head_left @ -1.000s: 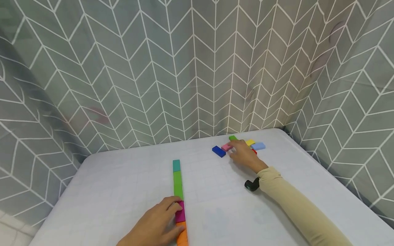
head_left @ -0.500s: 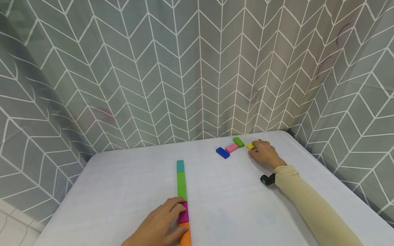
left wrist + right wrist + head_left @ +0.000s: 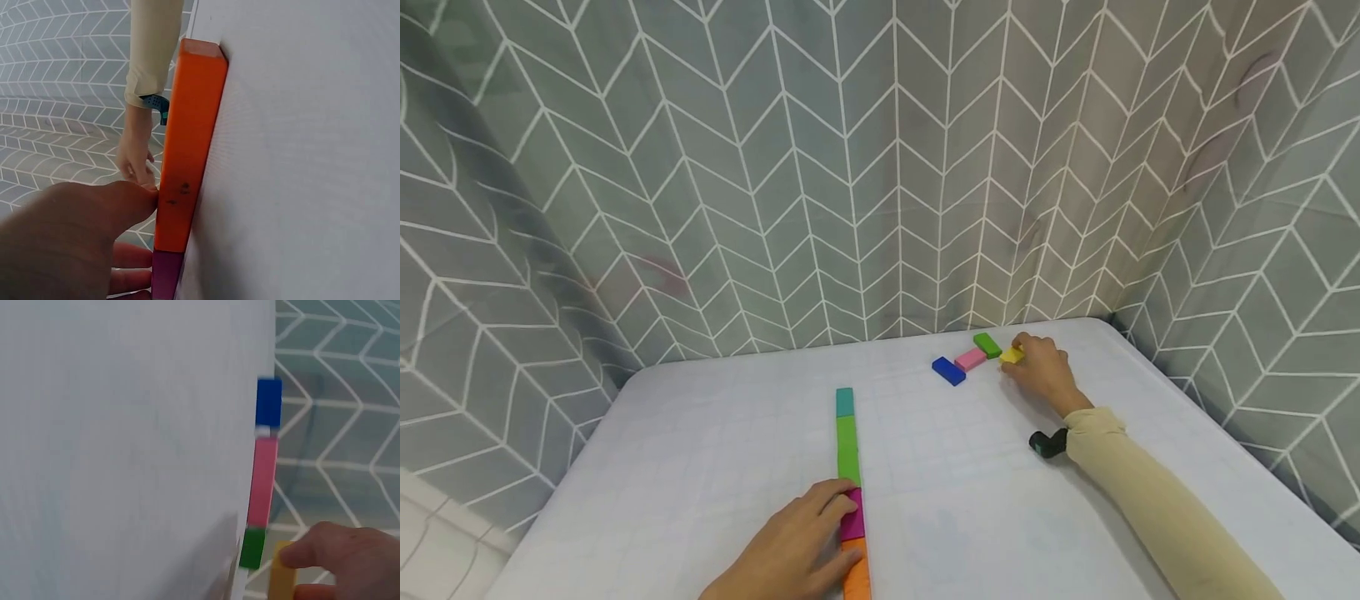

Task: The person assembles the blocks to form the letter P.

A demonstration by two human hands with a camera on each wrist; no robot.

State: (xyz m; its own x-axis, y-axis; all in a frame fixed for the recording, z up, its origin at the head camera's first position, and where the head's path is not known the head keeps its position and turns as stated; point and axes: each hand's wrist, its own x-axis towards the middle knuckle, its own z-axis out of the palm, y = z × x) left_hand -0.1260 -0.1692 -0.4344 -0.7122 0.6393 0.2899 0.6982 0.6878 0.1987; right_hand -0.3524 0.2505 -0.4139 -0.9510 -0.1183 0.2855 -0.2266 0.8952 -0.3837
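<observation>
In the head view, my right hand (image 3: 1041, 373) pinches a yellow block (image 3: 1011, 356) between thumb and fingers at the far right of the table. The right wrist view also has the thumb on that yellow block (image 3: 283, 569). My left hand (image 3: 793, 537) rests along a straight row of blocks: teal (image 3: 845, 402), light green (image 3: 847, 450), magenta (image 3: 852, 521) and orange (image 3: 856, 571). Its thumb touches the side of the orange block (image 3: 190, 144), and its fingers lie against the magenta block (image 3: 167, 275).
Left of the right hand lie a green block (image 3: 987, 345), a pink block (image 3: 971, 359) and a blue block (image 3: 949, 371). A black device (image 3: 1047, 443) sits at the right wrist. Patterned curtains (image 3: 865, 208) stand behind and beside the white table (image 3: 715, 442).
My right hand has moved right from beside the pink block to the yellow one and taken hold of it. It now covers the place of the light blue and red blocks. The left hand stays put.
</observation>
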